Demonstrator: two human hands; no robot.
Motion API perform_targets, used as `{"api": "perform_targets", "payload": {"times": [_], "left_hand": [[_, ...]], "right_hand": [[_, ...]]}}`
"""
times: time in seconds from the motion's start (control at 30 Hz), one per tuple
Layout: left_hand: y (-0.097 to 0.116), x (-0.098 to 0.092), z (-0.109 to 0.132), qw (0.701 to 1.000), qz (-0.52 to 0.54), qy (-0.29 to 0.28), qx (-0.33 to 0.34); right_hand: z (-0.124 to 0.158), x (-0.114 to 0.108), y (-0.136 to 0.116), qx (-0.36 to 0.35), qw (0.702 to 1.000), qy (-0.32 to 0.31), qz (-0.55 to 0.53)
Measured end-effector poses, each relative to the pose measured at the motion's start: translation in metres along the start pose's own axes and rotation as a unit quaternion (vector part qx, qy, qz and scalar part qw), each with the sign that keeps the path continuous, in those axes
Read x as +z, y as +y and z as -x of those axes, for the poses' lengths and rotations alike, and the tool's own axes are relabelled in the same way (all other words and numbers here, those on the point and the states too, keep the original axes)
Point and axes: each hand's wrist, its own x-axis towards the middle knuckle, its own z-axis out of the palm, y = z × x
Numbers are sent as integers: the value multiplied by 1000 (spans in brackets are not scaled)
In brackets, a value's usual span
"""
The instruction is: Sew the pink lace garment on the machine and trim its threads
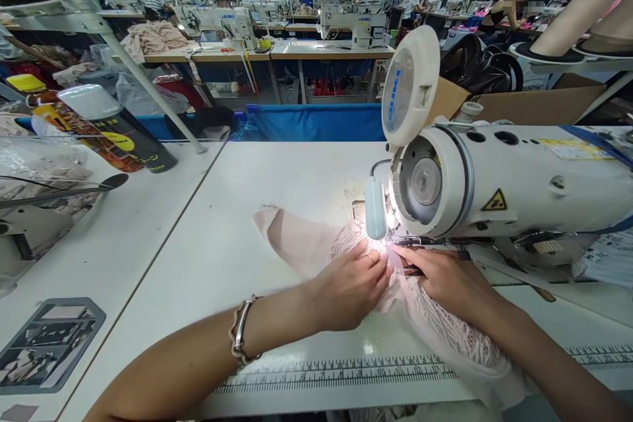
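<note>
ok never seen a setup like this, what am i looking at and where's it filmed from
There is no robot here: these are a person's bare hands, seen by a camera on their head looking forward and down. The big white machine on the right is a sewing machine. Pale pink fabric with lacy parts lies on the white table, which has a ruler scale along its near edge. The left hand and right hand both have fingers on the fabric; whether they pinch or just press it is hard to tell.
</note>
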Motion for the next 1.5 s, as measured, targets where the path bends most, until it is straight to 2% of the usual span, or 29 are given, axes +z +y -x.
{"api": "perform_targets", "payload": {"times": [0.17,0.43,0.67,0.93,1.2,1.33,1.4,1.5], "left_hand": [[-3,-2,-2,1000,21,2,-7],[-7,8,-1,1000,5,-3,-24],[-8,16,-1,999,16,0,-32],[-9,16,-1,999,18,9,-39],[-13,20,-3,999,22,36,-28],[-10,19,-5,999,11,29,-44],[-8,19,-6,998,9,33,-44],[-5,23,-7,998,7,48,-43]], "right_hand": [[1,1,2,-35,999,3,-20],[-7,-24,-9,-1,999,-39,-18],[-10,-21,-7,2,997,-52,-54],[-14,-33,-12,-2,995,-76,-70],[-10,-28,-4,18,996,-58,-62],[3,-27,6,27,999,-42,16],[9,-26,10,13,998,-40,47],[15,-20,11,-26,999,-5,33]]}}
